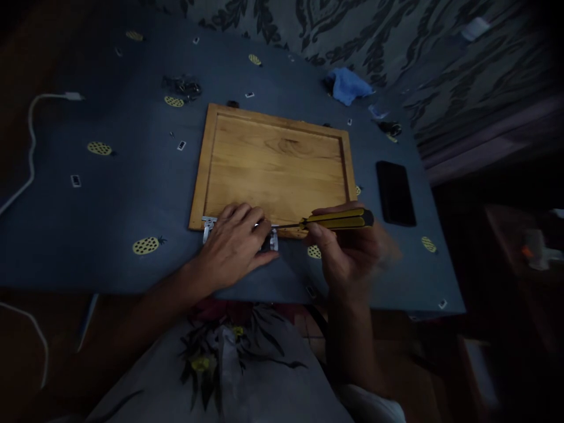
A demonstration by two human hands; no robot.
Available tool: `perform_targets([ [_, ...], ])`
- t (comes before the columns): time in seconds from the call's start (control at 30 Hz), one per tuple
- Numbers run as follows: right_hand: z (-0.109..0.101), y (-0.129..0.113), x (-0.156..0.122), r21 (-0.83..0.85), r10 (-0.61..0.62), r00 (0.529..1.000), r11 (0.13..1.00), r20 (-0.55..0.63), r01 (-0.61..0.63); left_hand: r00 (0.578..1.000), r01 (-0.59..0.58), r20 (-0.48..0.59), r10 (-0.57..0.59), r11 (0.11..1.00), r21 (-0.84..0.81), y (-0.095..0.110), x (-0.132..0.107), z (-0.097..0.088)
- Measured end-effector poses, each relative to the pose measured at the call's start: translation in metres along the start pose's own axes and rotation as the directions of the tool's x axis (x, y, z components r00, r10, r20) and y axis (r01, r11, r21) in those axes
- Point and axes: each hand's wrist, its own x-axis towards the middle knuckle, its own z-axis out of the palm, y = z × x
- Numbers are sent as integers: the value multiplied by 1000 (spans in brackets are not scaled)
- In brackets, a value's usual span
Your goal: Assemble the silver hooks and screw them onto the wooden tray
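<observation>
A wooden panel (275,164) with a raised frame lies flat on the blue table (132,200). At its near edge sits a metal hinge bracket (209,226). My left hand (235,244) lies over the bracket, fingers curled and pressing it against the panel's edge. My right hand (348,247) grips a yellow and black screwdriver (337,220), held nearly level, its shaft pointing left to the bracket beside my left fingers.
A black phone (395,192) lies right of the panel. A blue cloth (348,85) sits at the back right, a pile of dark small parts (183,87) at the back left. A white cable (30,147) runs along the left. Small loose bits dot the table.
</observation>
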Motion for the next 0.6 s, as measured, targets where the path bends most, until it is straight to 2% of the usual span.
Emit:
perform_targets([
  [0.07, 1, -2, -1, -44, -38, 999, 998, -23, 37, 1000, -4, -1, 4, 1000, 1, 0, 0, 0],
  [0.3, 4, -8, -4, -132, -54, 996, 990, -77, 43, 1000, -4, -8, 4, 1000, -1, 0, 0, 0],
  [0.47, 3, -3, -4, -77, -18, 999, 997, -44, 14, 1000, -3, -11, 3, 1000, 5, 0, 0, 1],
  [0.6, 0, 1, -8, -36, -27, 997, 999, -76, 25, 1000, -11, -15, 11, 1000, 11, -1, 0, 2],
])
